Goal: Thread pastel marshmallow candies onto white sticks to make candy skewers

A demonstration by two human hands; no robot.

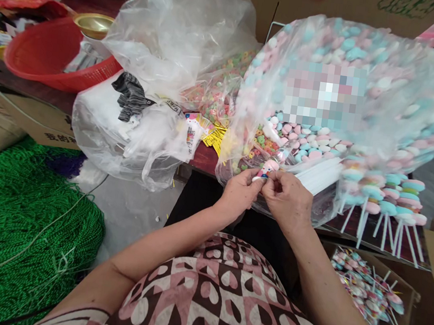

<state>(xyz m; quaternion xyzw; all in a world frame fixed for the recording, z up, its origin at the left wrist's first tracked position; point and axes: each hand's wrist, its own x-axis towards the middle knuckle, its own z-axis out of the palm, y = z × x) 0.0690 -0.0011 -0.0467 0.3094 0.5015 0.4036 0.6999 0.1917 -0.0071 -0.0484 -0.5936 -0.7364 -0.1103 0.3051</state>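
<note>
Both of my hands meet at the table's front edge, pinched together on one small candy lollipop [267, 170] with a pink top. My left hand [240, 191] grips it from the left and my right hand [289, 199] from the right, fingers closed. Just behind them lies a big clear bag of pink, blue and white candies [390, 89], open toward me. White sticks [319, 176] lie at its mouth. A row of finished lollipops [388, 201] lies to the right of my hands.
A cardboard box of wrapped lollipops [367, 294] stands at lower right. A crumpled clear bag [178, 35] and a bag of white items [125, 129] lie left of centre. A red basket [55, 56] sits at the back left. Green cord [19, 232] is heaped at lower left.
</note>
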